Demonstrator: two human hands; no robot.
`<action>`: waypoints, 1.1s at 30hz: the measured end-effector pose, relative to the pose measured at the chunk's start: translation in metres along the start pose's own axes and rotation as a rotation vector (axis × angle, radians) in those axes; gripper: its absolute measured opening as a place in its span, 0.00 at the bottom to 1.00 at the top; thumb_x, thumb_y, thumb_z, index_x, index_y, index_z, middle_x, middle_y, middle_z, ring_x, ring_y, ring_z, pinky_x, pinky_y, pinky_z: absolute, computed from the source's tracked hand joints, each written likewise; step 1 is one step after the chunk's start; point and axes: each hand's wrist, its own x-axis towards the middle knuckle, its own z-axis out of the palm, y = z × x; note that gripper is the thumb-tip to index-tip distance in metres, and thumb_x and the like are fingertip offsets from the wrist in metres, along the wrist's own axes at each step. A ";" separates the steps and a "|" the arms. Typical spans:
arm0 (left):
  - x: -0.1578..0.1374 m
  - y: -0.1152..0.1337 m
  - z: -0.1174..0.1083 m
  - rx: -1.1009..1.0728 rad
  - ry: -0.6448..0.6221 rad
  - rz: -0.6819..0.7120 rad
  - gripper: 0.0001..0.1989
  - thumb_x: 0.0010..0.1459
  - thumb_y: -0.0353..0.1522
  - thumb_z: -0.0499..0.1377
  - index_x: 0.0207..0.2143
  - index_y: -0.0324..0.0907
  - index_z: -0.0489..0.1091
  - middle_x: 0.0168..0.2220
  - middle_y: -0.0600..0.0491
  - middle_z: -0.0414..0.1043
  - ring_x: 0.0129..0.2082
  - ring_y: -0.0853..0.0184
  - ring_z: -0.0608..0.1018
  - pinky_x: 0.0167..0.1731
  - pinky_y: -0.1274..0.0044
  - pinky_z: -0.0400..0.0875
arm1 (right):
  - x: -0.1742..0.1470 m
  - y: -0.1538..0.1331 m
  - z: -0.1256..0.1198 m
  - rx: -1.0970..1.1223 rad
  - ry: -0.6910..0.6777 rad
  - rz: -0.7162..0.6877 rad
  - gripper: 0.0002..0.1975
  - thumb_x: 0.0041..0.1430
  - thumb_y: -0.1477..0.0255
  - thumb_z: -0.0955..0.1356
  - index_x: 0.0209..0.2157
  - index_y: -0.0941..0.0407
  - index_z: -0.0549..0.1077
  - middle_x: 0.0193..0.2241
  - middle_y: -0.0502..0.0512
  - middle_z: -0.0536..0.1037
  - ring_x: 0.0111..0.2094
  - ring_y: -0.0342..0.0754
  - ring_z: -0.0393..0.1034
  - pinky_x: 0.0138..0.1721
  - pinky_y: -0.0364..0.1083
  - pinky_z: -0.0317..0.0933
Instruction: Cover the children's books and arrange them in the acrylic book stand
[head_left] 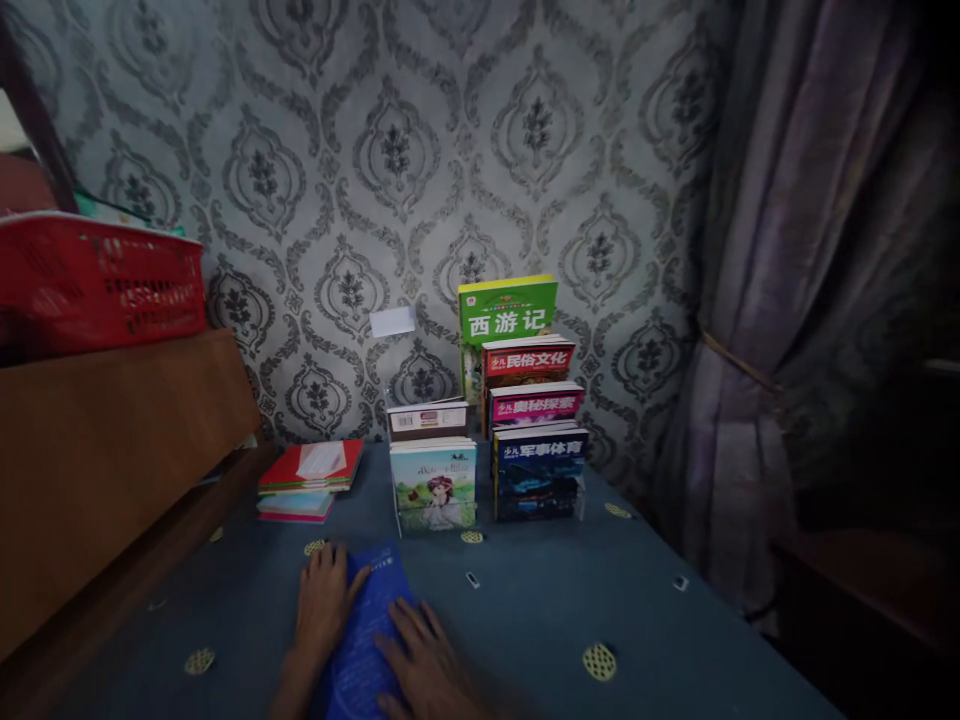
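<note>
A blue, thin booklet or sheet with pale print (366, 640) lies on the table in front of me, its far end pointing towards the book stands. Along its left edge rests my left hand (324, 600), fingers stretched forward and thumb on the blue surface. My right hand (421, 655) lies on its right side with the fingers spread. Neither hand is wrapped round anything. The near end of the blue thing runs out of the bottom of the view.
Upright books stand in clear holders: a light-blue cartoon-cover book (433, 485) and a dark-blue book (540, 475), with a green book (508, 315) behind. A stack of notebooks (311, 475) lies left. A red basket (161, 285) sits on a wooden board (127, 440); a curtain (757, 400) hangs right.
</note>
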 end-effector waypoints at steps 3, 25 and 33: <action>0.003 -0.004 0.002 -0.041 0.011 -0.023 0.25 0.63 0.47 0.49 0.44 0.36 0.72 0.49 0.38 0.71 0.53 0.49 0.71 0.48 0.64 0.67 | -0.001 0.004 0.007 0.068 0.037 -0.016 0.31 0.56 0.63 0.71 0.61 0.55 0.68 0.68 0.64 0.54 0.68 0.67 0.47 0.66 0.66 0.41; 0.006 -0.022 -0.028 -1.618 -0.108 -0.239 0.24 0.37 0.46 0.73 0.32 0.42 0.70 0.21 0.60 0.67 0.21 0.73 0.67 0.23 0.82 0.59 | -0.001 0.026 0.014 0.865 0.543 0.308 0.32 0.52 0.50 0.69 0.52 0.56 0.74 0.48 0.61 0.76 0.51 0.59 0.69 0.55 0.56 0.60; 0.043 0.015 -0.073 -1.137 0.096 0.051 0.20 0.48 0.49 0.63 0.34 0.43 0.73 0.34 0.50 0.76 0.37 0.59 0.77 0.36 0.73 0.70 | 0.004 0.021 -0.012 1.094 0.480 0.104 0.30 0.46 0.42 0.69 0.32 0.56 0.74 0.24 0.47 0.68 0.26 0.43 0.63 0.31 0.43 0.60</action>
